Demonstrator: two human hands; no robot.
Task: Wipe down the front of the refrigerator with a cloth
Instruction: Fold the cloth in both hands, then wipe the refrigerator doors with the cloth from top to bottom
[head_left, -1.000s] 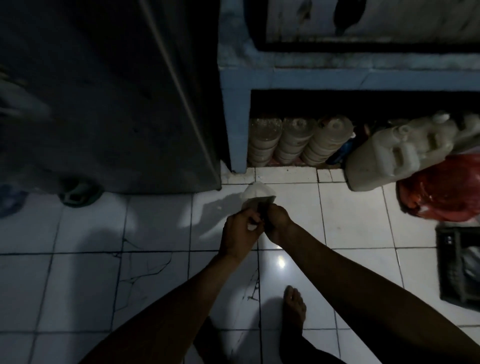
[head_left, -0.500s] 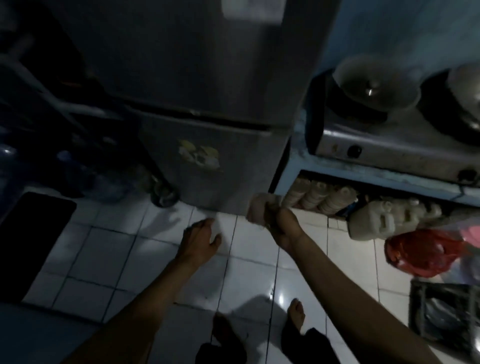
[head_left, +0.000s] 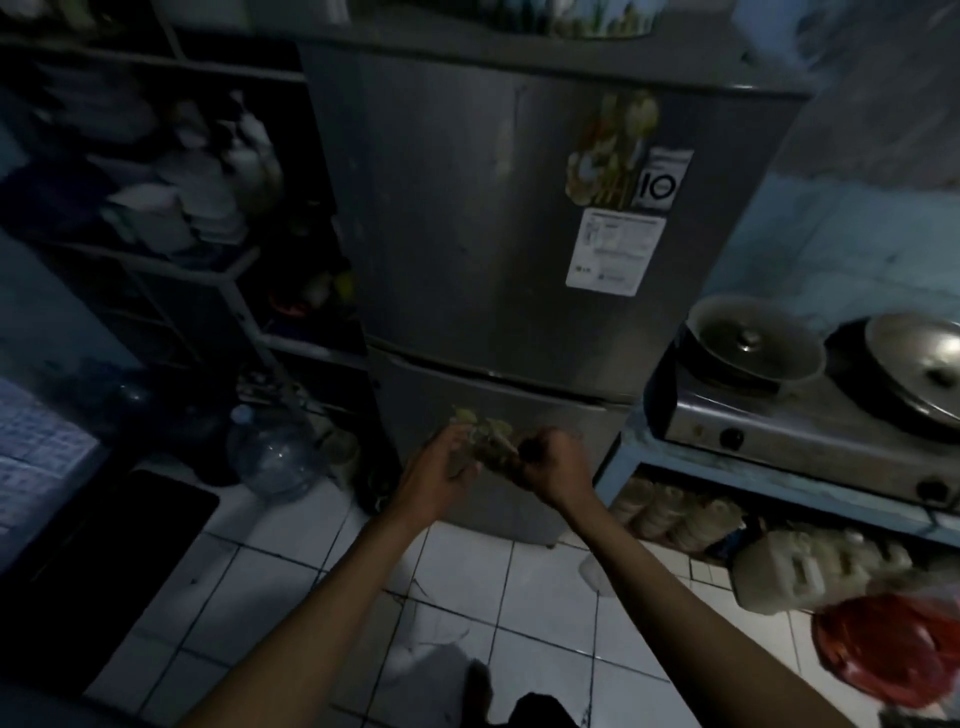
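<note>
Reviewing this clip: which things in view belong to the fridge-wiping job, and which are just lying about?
Part of the job:
refrigerator
cloth, bunched between both hands
left hand
right hand

Lying about:
water jug
stove with lidded pans
red bag
white jerrycan
dark mat

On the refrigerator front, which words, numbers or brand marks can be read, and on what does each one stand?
"10": large digits on the dark sticker on the upper door of the refrigerator; its smaller print is blurred.
White label below it: text too small and blurred to read.
Colourful sticker beside the dark one: pictures only, no readable words.
Sticker on the lower door, behind the hands: not readable.
</note>
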